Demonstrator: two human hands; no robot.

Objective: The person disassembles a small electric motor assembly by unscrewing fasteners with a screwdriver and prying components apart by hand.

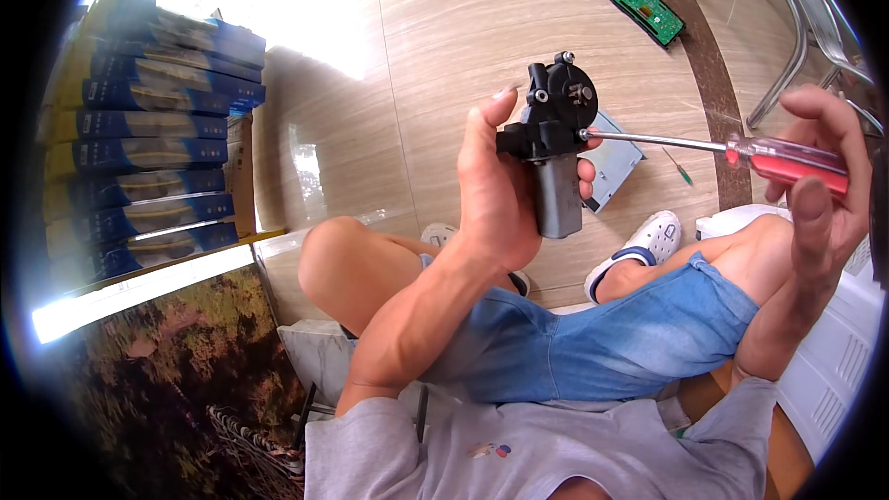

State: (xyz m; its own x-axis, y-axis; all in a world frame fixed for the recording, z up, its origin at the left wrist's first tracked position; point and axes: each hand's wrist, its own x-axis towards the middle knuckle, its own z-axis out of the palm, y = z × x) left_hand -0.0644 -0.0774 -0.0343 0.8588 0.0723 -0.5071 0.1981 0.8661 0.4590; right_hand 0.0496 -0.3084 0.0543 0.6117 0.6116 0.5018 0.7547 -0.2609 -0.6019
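Note:
My left hand [491,176] is wrapped round a gear motor [558,194] with a black housing and a grey metal can, held upright above the floor. Its thumb is raised beside the housing, and fingertips show on the far side of the can. In my right hand [824,185] is a screwdriver [667,142] with a clear red handle, lying almost level. The screwdriver's tip meets a screw [585,133] on the right side of the black housing. Fingers lie around the handle's end, partly loosely.
On the tiled floor lie a green circuit board [645,9] in a black frame, a grey-blue panel [611,162] and a small green-handled screwdriver [683,173]. Blue and yellow boxes [153,153] are stacked at the left. A metal chair [796,28] stands at the far right.

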